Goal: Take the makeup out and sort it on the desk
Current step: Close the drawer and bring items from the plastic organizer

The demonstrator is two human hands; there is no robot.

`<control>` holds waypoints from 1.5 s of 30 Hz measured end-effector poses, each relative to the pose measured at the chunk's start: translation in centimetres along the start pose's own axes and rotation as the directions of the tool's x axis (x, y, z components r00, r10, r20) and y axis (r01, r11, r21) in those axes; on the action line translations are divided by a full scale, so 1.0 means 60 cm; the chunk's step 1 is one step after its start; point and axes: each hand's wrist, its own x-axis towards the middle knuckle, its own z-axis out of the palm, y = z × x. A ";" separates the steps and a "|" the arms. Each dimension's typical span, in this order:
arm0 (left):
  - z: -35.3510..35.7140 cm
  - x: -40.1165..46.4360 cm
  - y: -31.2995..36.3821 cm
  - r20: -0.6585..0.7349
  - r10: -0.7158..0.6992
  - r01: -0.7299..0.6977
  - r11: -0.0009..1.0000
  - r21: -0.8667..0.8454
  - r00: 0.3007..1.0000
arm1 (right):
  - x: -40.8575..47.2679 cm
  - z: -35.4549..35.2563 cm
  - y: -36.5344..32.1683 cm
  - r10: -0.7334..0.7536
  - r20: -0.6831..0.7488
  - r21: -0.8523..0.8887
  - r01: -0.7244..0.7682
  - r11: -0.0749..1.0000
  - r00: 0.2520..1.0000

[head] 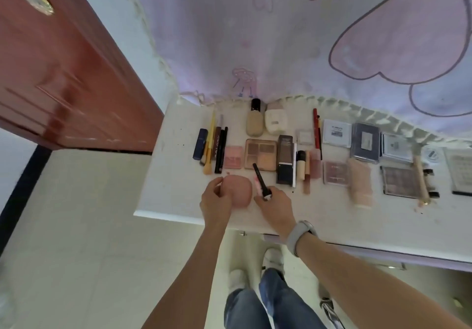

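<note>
A white desk (pixel 173 180) carries rows of makeup. My left hand (pixel 214 201) grips the left side of a rounded pink compact (pixel 238 190) lying near the desk's front edge. My right hand (pixel 274 204) pinches a thin black stick (pixel 259 178) with a pale band near its lower end; the stick tilts up and left, its tip over a brown eyeshadow palette (pixel 260 153). A small pink blush palette (pixel 232 157) lies left of that palette. Pens and a yellow brush (pixel 210 147) lie in a row at the left.
A tall dark box (pixel 284 160), bottles, tubes and several flat palettes (pixel 401 180) stretch to the right along the desk. A purple curtain (pixel 281 34) hangs behind. A brown door (pixel 63 73) stands at the left. Floor and my feet show below the desk edge.
</note>
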 end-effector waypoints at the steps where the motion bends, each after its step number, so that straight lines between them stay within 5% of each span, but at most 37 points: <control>1: 0.002 0.002 0.002 -0.023 0.004 -0.004 1.000 0.008 1.000 | 0.005 0.002 -0.005 -0.007 0.007 -0.003 0.007 1.000 1.000; 13: 0.008 0.016 -0.007 -0.046 0.209 -0.188 0.940 0.283 0.977 | 0.010 0.017 0.002 -0.048 -0.035 0.058 0.050 0.997 0.998; 15: 0.009 0.003 -0.005 0.018 0.388 -0.355 0.822 0.446 0.921 | 0.000 0.002 0.011 -0.061 -0.053 0.121 0.067 0.990 0.997; 17: 0.016 -0.007 -0.004 0.183 0.572 -0.551 0.578 0.602 0.800 | -0.010 -0.021 0.025 -0.073 -0.085 0.152 0.085 0.985 0.994; 19: 0.024 -0.013 -0.004 0.361 0.627 -0.662 0.344 0.666 0.690 | -0.020 -0.043 0.040 -0.101 -0.080 0.155 0.113 0.982 0.992; 21: 0.030 -0.013 -0.008 0.466 0.608 -0.708 0.238 0.665 0.643 | -0.028 -0.058 0.051 -0.109 -0.030 0.105 0.112 0.988 0.994; 25: 0.034 -0.009 -0.017 0.502 0.599 -0.728 0.211 0.652 0.624 | -0.030 -0.053 0.061 -0.159 0.049 -0.065 0.162 0.985 0.986; 30: 0.031 -0.005 -0.022 0.500 0.619 -0.751 0.238 0.615 0.606 | -0.015 -0.033 0.045 -0.043 0.010 -0.037 0.044 0.998 0.999; 33: 0.029 -0.002 -0.017 0.504 0.621 -0.753 0.227 0.617 0.600 | -0.013 -0.036 0.049 -0.097 -0.018 -0.145 0.094 0.985 0.995; 41: 0.034 -0.008 -0.009 0.530 0.565 -0.743 0.247 0.622 0.632 | -0.002 -0.079 0.076 -0.362 -0.012 -0.655 0.266 0.707 0.932; 43: 0.041 -0.014 -0.013 0.579 0.574 -0.791 0.221 0.571 0.579 | -0.001 -0.086 0.081 -0.387 0.023 -0.718 0.285 0.635 0.922; 45: 0.051 -0.024 -0.018 0.642 0.608 -0.846 0.095 0.525 0.467 | -0.002 -0.092 0.082 -0.414 0.066 -0.729 0.327 0.601 0.908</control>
